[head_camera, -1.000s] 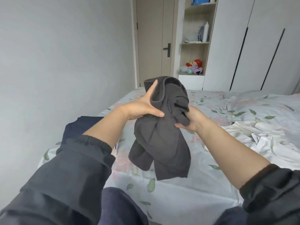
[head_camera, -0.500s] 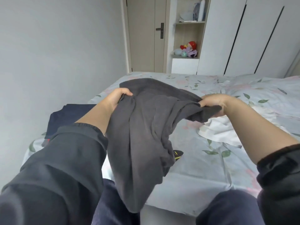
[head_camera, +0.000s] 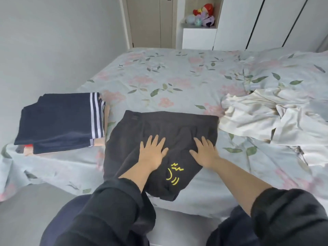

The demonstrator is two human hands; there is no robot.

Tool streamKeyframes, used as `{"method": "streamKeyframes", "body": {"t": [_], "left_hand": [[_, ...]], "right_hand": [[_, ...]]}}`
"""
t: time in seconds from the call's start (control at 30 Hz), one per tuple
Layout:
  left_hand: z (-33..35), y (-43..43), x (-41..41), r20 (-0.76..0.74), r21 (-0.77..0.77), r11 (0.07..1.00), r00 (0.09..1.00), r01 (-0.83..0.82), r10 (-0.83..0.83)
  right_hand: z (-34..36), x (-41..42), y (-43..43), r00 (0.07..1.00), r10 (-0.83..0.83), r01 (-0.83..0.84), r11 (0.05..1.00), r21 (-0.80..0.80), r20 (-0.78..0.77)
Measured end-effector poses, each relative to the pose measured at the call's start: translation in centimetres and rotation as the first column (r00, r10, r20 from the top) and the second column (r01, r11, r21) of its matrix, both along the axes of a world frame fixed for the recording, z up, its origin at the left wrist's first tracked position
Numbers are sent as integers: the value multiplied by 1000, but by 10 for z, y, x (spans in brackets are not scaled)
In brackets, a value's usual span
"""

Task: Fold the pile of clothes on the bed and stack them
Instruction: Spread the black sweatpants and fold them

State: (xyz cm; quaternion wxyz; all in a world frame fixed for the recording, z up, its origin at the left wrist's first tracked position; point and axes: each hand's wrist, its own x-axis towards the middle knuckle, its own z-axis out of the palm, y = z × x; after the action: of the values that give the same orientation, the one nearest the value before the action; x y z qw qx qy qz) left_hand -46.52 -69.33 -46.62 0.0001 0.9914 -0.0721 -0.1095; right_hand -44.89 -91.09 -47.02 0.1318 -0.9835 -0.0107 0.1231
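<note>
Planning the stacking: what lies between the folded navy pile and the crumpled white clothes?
In the head view, the dark grey garment lies there, left hand and right hand flat on it.

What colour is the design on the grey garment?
The design is yellow, seen best in the head view.

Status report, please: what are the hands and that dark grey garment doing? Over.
Left hand, right hand: open, flat on dark grey shorts. Shorts spread on bed, not yet folded. White garment crumpled alongside.
</note>
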Motion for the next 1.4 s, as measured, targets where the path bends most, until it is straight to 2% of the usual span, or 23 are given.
{"method": "streamKeyframes", "body": {"t": [0.1,0.17,0.2,0.27,0.33,0.4,0.47,0.5,0.57,0.67,0.73,0.77,0.83,0.87,0.93,0.97,1.0,1.07,1.13,1.2,1.27,1.33,1.4], "left_hand": [[-7,2,3,91,-22,1000,996,0,2],[-7,3,7,96,-24,999,995,25,-23],[-9,4,8,104,-25,999,994,35,-32],[-14,6,10,128,-37,998,991,42,-36],[-19,6,13,175,-103,995,985,21,-2],[-22,6,16,221,-277,960,970,-36,100],[-23,6,16,216,-457,887,960,-59,176],[-24,7,15,204,-530,846,960,-58,194],[-22,10,13,163,-645,761,963,-61,215],[-16,13,13,62,-728,680,979,-91,196],[-10,15,12,-19,-780,614,985,-124,174],[-7,17,11,-57,-811,567,984,-144,168],[-4,20,10,-106,-846,505,982,-171,156],[-2,21,10,-113,-842,510,983,-173,146],[-2,22,11,-96,-795,588,988,-151,125],[-3,21,12,-81,-770,623,990,-138,118],[-4,21,12,-71,-761,635,990,-132,121],[-5,21,13,-61,-774,618,988,-138,144],[-5,22,12,-49,-781,610,986,-135,157],[-5,21,12,-42,-784,607,986,-134,164],[-6,20,13,-34,-779,612,984,-136,175],[-5,20,13,-31,-773,618,983,-139,182],[-3,20,14,-45,-778,609,981,-152,187]], "right_hand": [[-18,-9,1,981,-31,35,999,-17,189],[-16,-8,-2,974,-102,60,978,202,204],[-12,-9,-5,960,-209,117,906,407,188],[-3,-10,-17,857,-512,276,557,783,62],[4,-10,-28,744,-649,393,231,890,-160],[8,-3,-36,744,-565,415,-26,909,-356],[12,3,-35,782,-420,430,-172,886,-461],[13,5,-32,792,-373,457,-162,875,-483],[19,11,-26,804,-387,495,16,869,-451],[36,31,-12,842,-492,419,335,844,-223],[55,42,8,875,-479,316,457,832,-69],[64,46,21,906,-419,263,425,866,-70],[73,46,50,960,-198,243,247,938,-196],[71,44,63,964,-88,266,261,928,-252],[63,36,78,942,105,223,512,830,-318],[57,33,78,947,132,153,618,771,-293],[52,31,76,973,96,95,660,745,-209],[46,26,63,997,-65,68,644,762,-35],[37,17,40,995,-86,25,735,678,56],[28,3,18,975,213,-216,825,523,66],[21,-9,7,878,476,-449,783,431,50],[23,-15,7,882,471,-417,754,508,25],[32,-18,13,938,345,-242,735,633,-42]]}}
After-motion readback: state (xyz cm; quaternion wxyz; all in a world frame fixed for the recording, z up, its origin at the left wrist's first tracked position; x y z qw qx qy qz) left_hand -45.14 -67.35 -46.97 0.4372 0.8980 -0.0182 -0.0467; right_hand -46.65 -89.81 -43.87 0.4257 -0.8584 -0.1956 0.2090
